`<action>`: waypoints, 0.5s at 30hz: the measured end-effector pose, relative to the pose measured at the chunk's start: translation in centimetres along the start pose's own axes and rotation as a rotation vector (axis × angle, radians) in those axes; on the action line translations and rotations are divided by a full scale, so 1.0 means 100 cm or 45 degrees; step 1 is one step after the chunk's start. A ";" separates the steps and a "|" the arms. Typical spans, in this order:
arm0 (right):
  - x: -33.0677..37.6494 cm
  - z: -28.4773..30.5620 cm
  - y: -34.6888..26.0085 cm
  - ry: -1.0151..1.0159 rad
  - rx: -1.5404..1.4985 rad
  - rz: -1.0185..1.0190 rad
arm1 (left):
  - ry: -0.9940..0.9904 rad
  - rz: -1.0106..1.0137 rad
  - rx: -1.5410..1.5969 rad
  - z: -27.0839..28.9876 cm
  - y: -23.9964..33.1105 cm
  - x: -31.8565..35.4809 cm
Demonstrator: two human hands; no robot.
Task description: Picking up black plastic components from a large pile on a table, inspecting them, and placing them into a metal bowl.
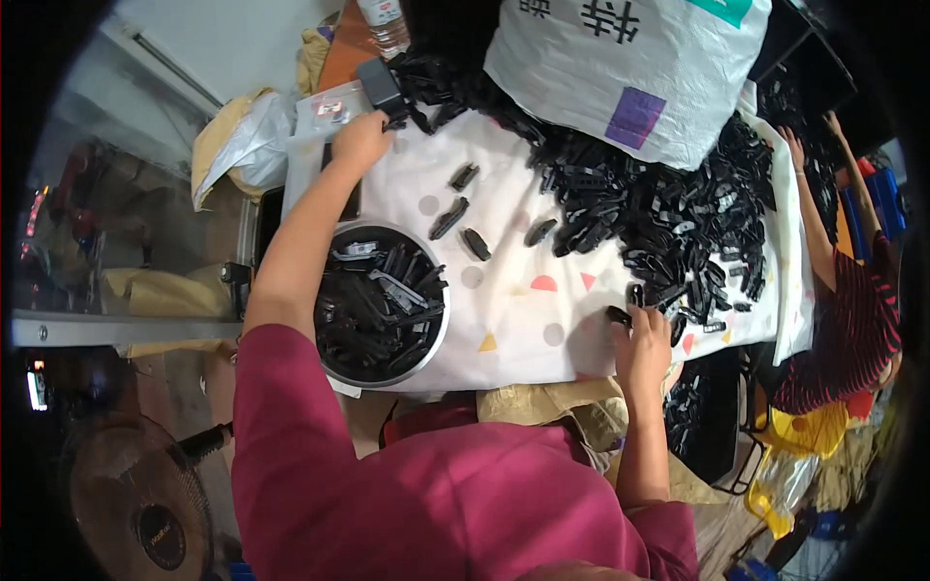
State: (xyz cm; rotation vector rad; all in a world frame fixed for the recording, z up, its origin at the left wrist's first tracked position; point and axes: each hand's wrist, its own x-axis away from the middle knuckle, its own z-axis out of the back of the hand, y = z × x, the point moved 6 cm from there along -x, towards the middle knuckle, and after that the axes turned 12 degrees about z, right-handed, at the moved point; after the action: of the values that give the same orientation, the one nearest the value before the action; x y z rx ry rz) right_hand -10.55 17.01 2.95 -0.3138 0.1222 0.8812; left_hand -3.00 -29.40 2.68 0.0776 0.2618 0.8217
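Observation:
My left hand [363, 141] reaches to the far left of the table, its fingers curled beside a dark grey block [381, 87]. What lies between those fingers is too small to make out. At the near right, my right hand [642, 351] pinches a small black curved part [618, 317] just above the tablecloth. Another black part [635, 293] touches or nearly touches its fingertips. A large heap of similar black parts [668, 232] spreads beyond that hand. Under my left forearm stands a round bowl [444, 334] filled with black parts, a few with silvery faces.
Several loose black parts [449, 219] lie on the patterned tablecloth [513, 320]. A big white sack [620, 77] rests on the heap. A water bottle [386, 27] stands at the back left. At the right, another person's arms [819, 213] reach over dark parts. A fan [140, 504] stands lower left.

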 end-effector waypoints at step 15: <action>0.002 -0.018 0.002 0.074 -1.764 -0.629 | -0.148 0.031 0.345 0.021 0.049 0.013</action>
State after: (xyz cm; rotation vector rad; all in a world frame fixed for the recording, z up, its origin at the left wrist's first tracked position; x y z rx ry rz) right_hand -10.49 16.71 1.18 -1.5835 -0.5320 0.3328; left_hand -5.06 -25.06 5.28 0.3824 0.2615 0.7993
